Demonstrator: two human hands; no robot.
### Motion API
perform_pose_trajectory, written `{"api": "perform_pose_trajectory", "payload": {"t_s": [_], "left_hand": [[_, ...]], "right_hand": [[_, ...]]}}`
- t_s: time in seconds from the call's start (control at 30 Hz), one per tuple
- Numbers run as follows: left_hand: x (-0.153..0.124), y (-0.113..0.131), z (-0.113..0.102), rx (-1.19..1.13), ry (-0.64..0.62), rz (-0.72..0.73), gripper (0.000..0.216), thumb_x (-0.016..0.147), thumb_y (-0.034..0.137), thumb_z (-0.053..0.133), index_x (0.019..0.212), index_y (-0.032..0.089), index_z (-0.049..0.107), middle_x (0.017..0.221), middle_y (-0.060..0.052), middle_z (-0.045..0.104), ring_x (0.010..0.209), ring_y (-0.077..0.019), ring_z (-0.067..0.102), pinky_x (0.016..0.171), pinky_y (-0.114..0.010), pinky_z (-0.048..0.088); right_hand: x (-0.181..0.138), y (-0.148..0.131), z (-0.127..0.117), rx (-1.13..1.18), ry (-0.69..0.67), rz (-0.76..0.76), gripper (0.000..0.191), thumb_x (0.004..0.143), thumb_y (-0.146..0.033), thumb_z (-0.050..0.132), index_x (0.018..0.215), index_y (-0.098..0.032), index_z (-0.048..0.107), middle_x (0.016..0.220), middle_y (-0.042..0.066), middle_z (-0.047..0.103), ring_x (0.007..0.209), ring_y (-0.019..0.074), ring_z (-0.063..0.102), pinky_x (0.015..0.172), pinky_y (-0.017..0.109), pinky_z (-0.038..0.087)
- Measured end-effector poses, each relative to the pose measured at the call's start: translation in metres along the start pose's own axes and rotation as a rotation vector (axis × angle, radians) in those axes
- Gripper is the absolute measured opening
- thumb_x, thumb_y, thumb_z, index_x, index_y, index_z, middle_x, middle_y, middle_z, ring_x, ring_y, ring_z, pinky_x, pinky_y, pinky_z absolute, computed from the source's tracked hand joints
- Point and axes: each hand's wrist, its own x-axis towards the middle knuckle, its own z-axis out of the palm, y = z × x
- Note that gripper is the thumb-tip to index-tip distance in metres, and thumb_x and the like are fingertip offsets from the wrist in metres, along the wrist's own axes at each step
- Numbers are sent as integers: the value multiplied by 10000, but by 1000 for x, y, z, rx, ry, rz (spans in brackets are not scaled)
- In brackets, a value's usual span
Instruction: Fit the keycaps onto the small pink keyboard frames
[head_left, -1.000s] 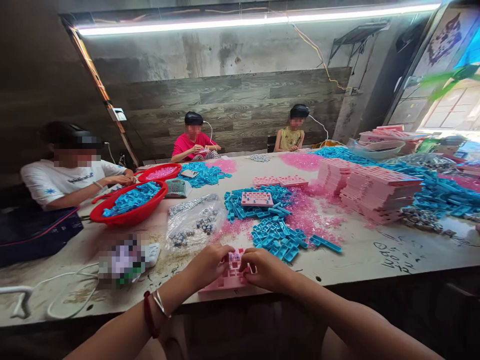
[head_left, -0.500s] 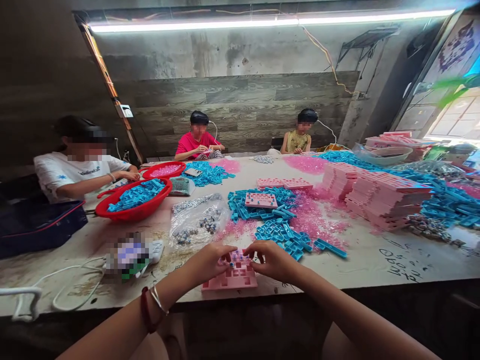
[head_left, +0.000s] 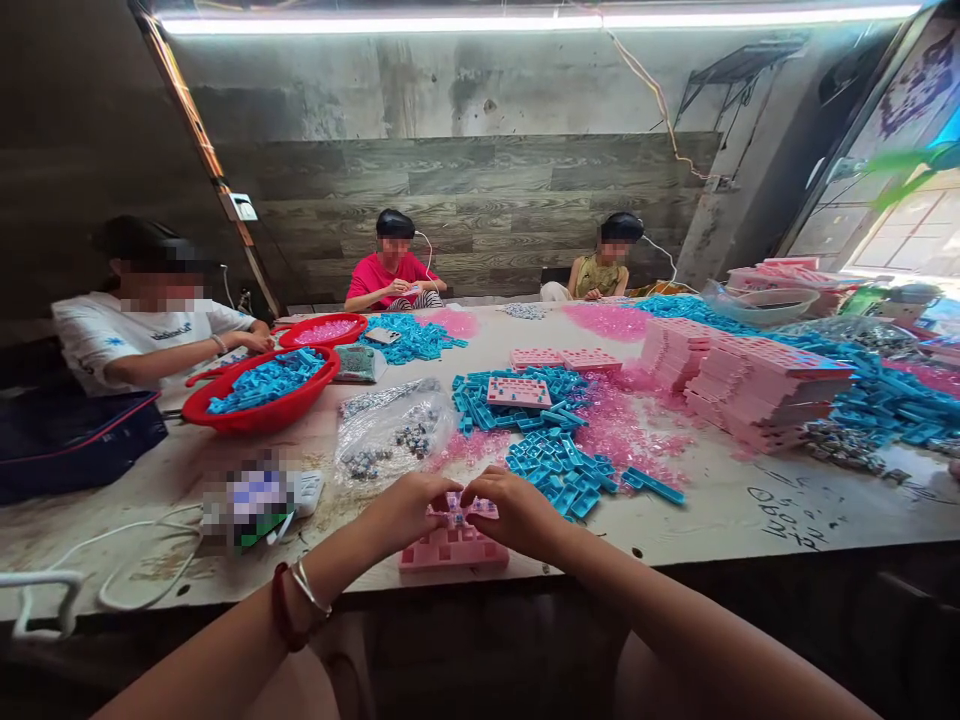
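Far beyond the fingers [head_left: 493, 482], the room is closed off by a wall [head_left: 465, 195] faced with wood-patterned planks. The fingers are placed above the near edge of a long pale table [head_left: 712, 515], which is stretched out ahead and to both sides of them. Three co-workers are seated around it: one in white [head_left: 165, 335], far left of the fingers, one in pink [head_left: 397, 278] and one in yellow [head_left: 598, 275], both straight beyond. To the right of the fingers and farther off, pink boards are piled in a leaning stack [head_left: 765, 390]. A red basket [head_left: 262, 422] filled with blue pieces is set well to their left. Just beyond and to their right, blue trays [head_left: 559, 470] are heaped, and a clear bag [head_left: 394, 435] of small parts is laid beyond and to their left. Directly under the fingers, a pink socketed board [head_left: 454, 555] is rested flat on the table, its far part covered by both hands. The left hand [head_left: 405, 507] and right hand [head_left: 521, 512] are arched over it, thumbs and forefingers curved with tips brought close; whether anything tiny is pinched cannot be told.
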Motion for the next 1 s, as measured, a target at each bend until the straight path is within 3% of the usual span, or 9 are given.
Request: {"api": "perform_pose_trajectory", "payload": {"t_s": [0.23,0.47,0.73,1.0], "left_hand": [[0,2,6,128,34,-28,239,726,101,565,927,205,641,821,-13,675,771,-166,604,667,-231,395],[0,-1,0,16,-21,-40,236,723,156,583,946,212,635,793,3,669,724,-147,597,639,-212,384],[0,3,-2,29,7,-7,171,710,122,538,832,192,636,754,8,644,701,-136,573,619,-209,365],[0,6,-1,28,-12,-84,245,713,125,567,927,207,653,782,-3,687,741,-161,613,667,-228,408]], "right_hand": [[2,-4,3,-11,7,-21,108,727,-177,656,834,-192,650,791,24,689,791,175,585,709,263,427],[4,-6,6,-30,-5,-25,141,696,-120,658,806,-206,677,783,20,692,809,178,578,721,263,437],[3,-5,9,-31,-5,-41,146,684,-88,634,780,-190,672,771,33,681,798,174,576,734,266,446],[2,-2,7,38,68,14,209,654,-83,665,823,-205,663,775,17,667,809,167,572,715,257,442]]}}
